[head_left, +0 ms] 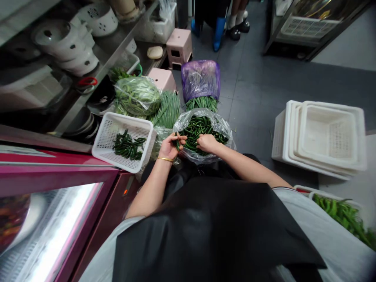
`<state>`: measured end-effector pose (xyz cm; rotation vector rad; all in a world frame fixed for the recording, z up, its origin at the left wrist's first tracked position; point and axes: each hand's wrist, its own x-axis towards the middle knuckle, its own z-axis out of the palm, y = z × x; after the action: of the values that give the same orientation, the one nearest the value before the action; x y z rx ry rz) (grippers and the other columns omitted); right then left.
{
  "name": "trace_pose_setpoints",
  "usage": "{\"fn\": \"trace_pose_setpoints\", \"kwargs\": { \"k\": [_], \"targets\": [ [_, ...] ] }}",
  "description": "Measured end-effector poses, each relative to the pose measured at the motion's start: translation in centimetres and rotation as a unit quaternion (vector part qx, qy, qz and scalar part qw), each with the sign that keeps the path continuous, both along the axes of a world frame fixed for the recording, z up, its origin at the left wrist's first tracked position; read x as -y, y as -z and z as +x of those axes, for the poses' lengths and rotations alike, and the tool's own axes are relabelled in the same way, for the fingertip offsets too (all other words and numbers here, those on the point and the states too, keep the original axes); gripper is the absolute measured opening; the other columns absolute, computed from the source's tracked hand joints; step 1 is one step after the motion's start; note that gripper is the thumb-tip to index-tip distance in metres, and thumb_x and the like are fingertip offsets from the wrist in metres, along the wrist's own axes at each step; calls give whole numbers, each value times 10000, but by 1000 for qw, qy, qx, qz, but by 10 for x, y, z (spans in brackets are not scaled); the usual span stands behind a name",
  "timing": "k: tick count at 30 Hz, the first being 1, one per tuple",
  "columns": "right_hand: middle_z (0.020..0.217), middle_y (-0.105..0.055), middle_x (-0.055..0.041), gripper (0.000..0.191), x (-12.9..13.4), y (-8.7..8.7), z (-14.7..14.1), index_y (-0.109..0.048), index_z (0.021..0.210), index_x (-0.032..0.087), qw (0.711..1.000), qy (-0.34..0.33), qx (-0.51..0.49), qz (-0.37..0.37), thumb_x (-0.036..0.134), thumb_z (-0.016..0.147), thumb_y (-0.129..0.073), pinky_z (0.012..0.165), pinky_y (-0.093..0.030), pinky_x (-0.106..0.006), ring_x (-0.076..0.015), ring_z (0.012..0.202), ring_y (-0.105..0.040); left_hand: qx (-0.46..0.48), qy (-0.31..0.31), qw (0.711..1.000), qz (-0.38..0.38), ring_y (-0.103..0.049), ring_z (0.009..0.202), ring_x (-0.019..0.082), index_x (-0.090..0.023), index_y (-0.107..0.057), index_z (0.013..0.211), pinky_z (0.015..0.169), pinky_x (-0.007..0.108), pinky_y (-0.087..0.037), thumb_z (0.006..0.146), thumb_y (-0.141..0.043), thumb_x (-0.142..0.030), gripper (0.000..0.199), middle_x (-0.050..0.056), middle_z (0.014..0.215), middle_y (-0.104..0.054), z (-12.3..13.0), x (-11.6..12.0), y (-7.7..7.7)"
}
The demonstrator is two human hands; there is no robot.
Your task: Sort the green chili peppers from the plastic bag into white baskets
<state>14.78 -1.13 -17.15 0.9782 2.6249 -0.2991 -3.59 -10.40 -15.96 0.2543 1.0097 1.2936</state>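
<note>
A clear plastic bag (226,129) full of thin dark green chili peppers (192,131) lies open in front of me. At the bag's left edge, my left hand (169,146) is palm up, its fingers curled round a green chili pepper (176,143). My right hand (208,143) is over the peppers in the bag with its fingers closed; what they pinch is hidden. To the left, a white perforated basket (149,150) holds a small heap of the same peppers (127,145).
Bagged greens (138,95), long green stalks (170,107) and a purple mesh sack (200,78) lie beyond. Pink stools (179,45) stand behind. Stacked white baskets (320,137) are at right; a glass-fronted cabinet (105,184) is at left. Another person's blue boots (219,33) show at the top.
</note>
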Motion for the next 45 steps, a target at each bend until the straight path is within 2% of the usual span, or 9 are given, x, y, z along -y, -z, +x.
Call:
{"fn": "trace_pose_setpoints", "kwargs": {
  "k": [6, 11, 14, 21, 24, 28, 35, 40, 45],
  "targets": [
    [987, -714, -106, 339, -16, -33, 27, -752, 958, 172, 995, 77, -65, 17, 409, 925, -511, 669, -410, -274, -223, 886, -651, -14, 66, 997, -36, -323, 385, 15, -128, -555, 727, 366, 134, -171, 616, -790, -219, 276, -97, 491, -345, 24, 2, 12],
    [969, -686, -102, 360, 27, -27, 36, -722, 936, 162, 981, 113, -160, 7, 412, 954, -464, 658, -384, -252, -170, 805, -621, -5, 66, 997, -46, -292, 381, 6, -96, -617, 779, 362, 135, -177, 639, -832, -403, 400, -104, 481, -328, 66, -13, 27],
    [863, -665, -72, 347, 42, -11, 34, -683, 881, 145, 960, 105, -238, -102, 409, 949, -468, 647, -378, -233, -136, 734, -589, -62, 59, 996, -16, -301, 362, 21, -118, -603, 726, 344, 158, -188, 623, -828, -428, 397, -99, 452, -350, 66, -14, 26],
    [510, -420, 60, 509, 35, -7, 42, -530, 647, 165, 856, 71, -270, -435, 612, 877, -452, 470, -282, -209, -73, 472, -364, -294, 374, 876, 81, -352, 357, 53, -117, -702, 791, 379, 199, -209, 694, -751, -422, 324, -69, 427, -443, 44, 29, 9],
    [510, -437, 51, 526, 51, -3, 37, -493, 586, 171, 834, 59, -305, -456, 635, 832, -507, 452, -285, -205, -66, 463, -364, -323, 335, 878, 114, -333, 399, 45, -117, -722, 814, 412, 198, -218, 700, -740, -399, 305, -71, 453, -442, 51, 44, 6],
    [491, -466, 25, 569, 53, 4, 22, -513, 631, 182, 778, 227, -443, -383, 648, 905, -337, 459, -380, -236, -99, 433, -443, -267, 127, 949, 112, -382, 406, 59, -144, -644, 726, 396, 210, -265, 731, -707, -454, 316, -47, 513, -486, 59, 48, 3],
    [981, -724, -156, 350, 2, 16, -24, -695, 1002, 153, 986, 117, -115, -16, 435, 926, -503, 756, -493, -302, -246, 930, -682, -19, -26, 999, 44, -535, 538, 100, -176, -557, 765, 391, 175, -300, 656, -710, -394, 288, 8, 663, -600, 21, 40, 9],
    [1024, -715, -201, 238, -16, 11, -35, -720, 956, 92, 994, 71, -85, -5, 239, 875, -551, 790, -508, -335, -284, 966, -682, -73, 30, 997, 2, -412, 388, 50, -143, -612, 842, 373, 169, -255, 602, -786, -296, 334, -57, 509, -506, 12, 29, 17],
    [691, -714, -47, 242, -20, -15, -12, -710, 979, 121, 908, 149, -287, -266, 262, 891, -534, 631, -517, -266, -164, 634, -670, -234, 78, 969, 26, -398, 353, 46, -127, -658, 862, 355, 185, -259, 571, -849, -339, 408, -71, 479, -494, 18, -4, 17]
  ]
}}
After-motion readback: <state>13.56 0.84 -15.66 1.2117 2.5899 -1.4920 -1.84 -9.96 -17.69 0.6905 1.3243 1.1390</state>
